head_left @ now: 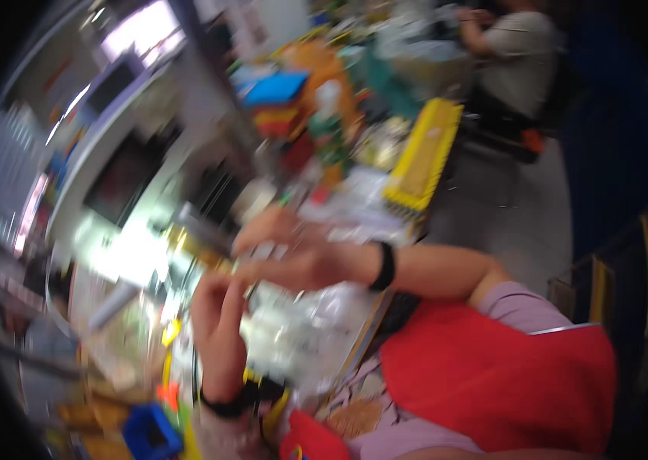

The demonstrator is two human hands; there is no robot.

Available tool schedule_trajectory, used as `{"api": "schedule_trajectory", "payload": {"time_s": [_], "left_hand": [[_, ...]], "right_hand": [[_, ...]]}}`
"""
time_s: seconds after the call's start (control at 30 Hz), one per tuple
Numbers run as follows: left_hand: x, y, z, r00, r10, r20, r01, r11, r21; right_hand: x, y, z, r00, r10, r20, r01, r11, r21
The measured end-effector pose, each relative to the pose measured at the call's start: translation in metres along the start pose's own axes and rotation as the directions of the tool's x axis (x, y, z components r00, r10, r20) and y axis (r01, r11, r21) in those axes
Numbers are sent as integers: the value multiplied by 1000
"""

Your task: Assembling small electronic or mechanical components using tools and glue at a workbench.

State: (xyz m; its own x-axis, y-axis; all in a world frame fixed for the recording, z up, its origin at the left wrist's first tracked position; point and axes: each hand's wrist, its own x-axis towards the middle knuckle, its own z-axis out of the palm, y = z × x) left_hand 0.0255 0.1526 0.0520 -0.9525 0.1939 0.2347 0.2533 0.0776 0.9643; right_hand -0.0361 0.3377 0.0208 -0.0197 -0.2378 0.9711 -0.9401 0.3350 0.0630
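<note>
Both hands meet in front of me over the worktable, and the picture is smeared by motion. My left hand (219,326) points up, its thumb and fingers pinched together near the other hand's fingertips. From the right, my right hand (293,249) reaches across with curled fingers, a black band on its wrist. Whatever sits between the fingertips is too small and blurred to make out. Below and beside the hands lies a heap of clear plastic bags (301,322) on the tabletop.
A yellow tray (427,153) lies at the table's far right edge. Behind the hands stand a green bottle (329,134) and a blue-topped stack (274,90). A blue bin (151,433) is at lower left. Another person (519,57) sits at the far right.
</note>
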Motion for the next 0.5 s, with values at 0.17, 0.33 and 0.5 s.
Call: {"api": "schedule_trajectory", "payload": {"time_s": [0.17,0.33,0.5], "left_hand": [[-17,-9,-13,641,719,267,-465,88,881],[-14,5,2,556,680,478,-558,-120,821],[-16,12,-1,695,633,342,-558,175,811]], "right_hand": [[3,-26,16,931,342,131,-359,786,504],[-8,-34,-14,815,486,315,-579,687,439],[-6,-44,-53,893,448,32,-448,894,-3]]}}
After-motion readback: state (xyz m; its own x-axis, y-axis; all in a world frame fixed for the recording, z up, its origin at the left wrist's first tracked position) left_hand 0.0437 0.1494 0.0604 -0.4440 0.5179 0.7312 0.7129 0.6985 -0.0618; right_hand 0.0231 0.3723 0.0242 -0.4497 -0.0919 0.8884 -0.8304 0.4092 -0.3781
